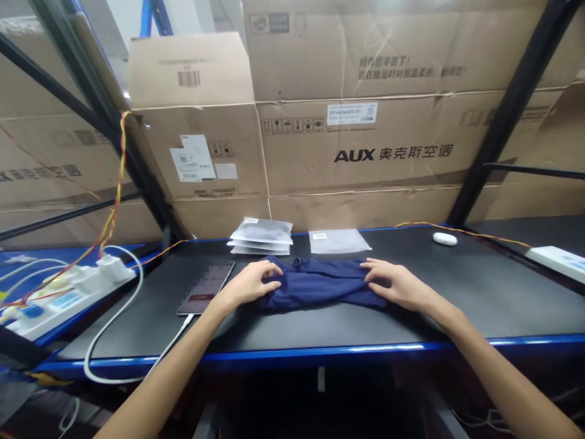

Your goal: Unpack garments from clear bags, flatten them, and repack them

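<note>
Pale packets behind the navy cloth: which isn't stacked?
The right-hand packet, lying flat by itself behind the navy cloth; the others are stacked to its left.

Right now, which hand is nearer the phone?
Left. The left hand is beside the phone, at the left end of the navy cloth; the right hand is farther, at its right end.

The single view looks from the person's head, forward and down over the counter point(493, 299) toward cardboard panels point(388, 189). It is near: left hand point(249, 283) and right hand point(406, 286) sit mid-frame.
</note>
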Demonstrator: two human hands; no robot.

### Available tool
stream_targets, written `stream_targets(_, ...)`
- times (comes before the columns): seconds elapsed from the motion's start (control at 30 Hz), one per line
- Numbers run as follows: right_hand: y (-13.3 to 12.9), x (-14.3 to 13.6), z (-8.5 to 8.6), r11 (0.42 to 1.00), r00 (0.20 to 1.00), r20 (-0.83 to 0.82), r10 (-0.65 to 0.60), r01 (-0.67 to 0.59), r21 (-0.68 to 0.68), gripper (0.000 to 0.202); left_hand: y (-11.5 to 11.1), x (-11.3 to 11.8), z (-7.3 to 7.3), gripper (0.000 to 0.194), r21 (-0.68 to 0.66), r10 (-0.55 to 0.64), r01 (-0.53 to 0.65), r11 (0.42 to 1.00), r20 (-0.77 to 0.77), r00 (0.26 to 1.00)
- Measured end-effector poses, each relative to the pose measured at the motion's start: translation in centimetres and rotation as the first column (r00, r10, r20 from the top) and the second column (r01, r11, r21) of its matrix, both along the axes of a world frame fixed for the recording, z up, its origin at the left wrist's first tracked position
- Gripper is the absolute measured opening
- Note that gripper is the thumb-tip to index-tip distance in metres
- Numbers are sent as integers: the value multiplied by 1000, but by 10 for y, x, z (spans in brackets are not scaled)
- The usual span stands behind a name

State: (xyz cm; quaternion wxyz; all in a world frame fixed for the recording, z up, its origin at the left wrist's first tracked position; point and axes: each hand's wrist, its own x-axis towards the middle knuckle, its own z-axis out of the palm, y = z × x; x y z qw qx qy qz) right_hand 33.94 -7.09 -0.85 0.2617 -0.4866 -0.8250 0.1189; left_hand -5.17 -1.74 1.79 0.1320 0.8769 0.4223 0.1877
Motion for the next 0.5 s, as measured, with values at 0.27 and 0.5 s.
stream_targets(0.27, -26, -7, 26, 997, 977, -208, -54, 63, 38, 18, -23, -7, 28, 24, -71, 31, -10, 997, 307, 951)
stream_targets(0.5, -68, -13, 26, 995, 977, -192, 91, -98, -29, 14, -47, -24, 23, 28, -94, 39, -14, 995, 277, 960)
